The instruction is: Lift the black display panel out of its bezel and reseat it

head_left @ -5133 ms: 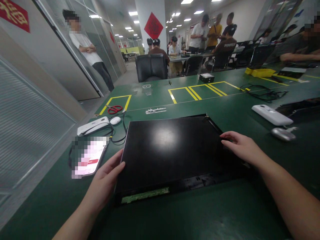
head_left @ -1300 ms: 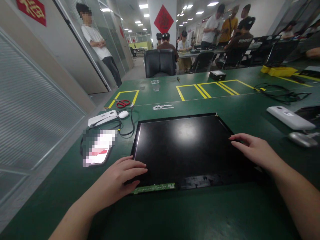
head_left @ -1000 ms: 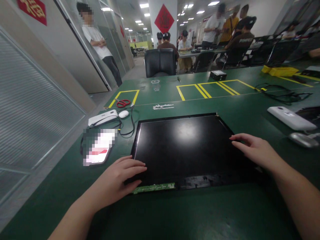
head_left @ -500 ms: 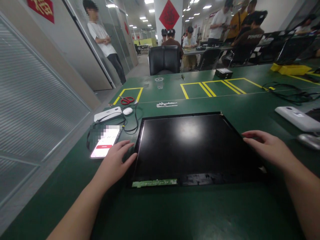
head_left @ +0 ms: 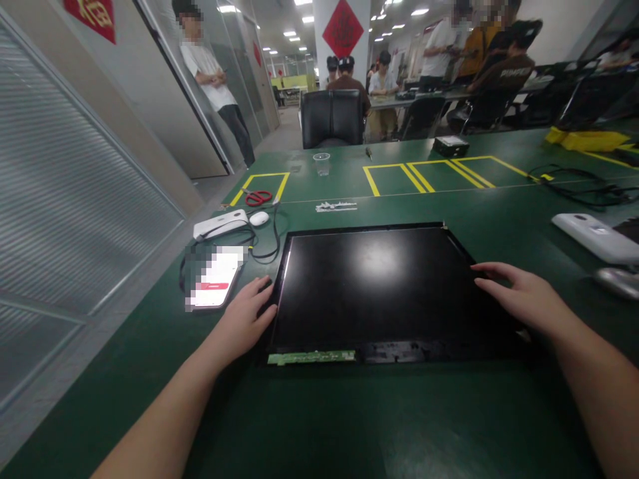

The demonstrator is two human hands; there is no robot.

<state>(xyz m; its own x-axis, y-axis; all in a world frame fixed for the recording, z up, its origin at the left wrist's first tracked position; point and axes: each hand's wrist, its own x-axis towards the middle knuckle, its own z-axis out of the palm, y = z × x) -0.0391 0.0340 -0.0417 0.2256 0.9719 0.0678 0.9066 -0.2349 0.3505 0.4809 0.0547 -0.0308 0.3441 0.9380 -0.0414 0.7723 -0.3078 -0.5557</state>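
Note:
A flat black display panel (head_left: 364, 293) lies face up on the green table, with a strip of green circuit board (head_left: 312, 358) along its near edge at the left. At the panel's left edge is my left hand (head_left: 247, 313), its thumb and fingers apart and the tips at the frame. My right hand (head_left: 519, 293) is at the opposite edge, thumb and fingers stretched out, the fingertips reaching the rim. Neither hand is wrapped round the panel. Whether any fingertip is tucked under the frame cannot be made out.
Left of the panel are a lit phone (head_left: 215, 278), a white device (head_left: 220, 224), a mouse (head_left: 259, 218), cables and red scissors (head_left: 258, 198). Beyond stand a clear cup (head_left: 322, 165) and white strips (head_left: 337, 207). A white device (head_left: 594, 238) lies right. People are in the background.
My right hand has moved inward to the panel's right edge. My left hand stays at the left edge, with its fingers slightly closer to the frame. The view has shifted a little.

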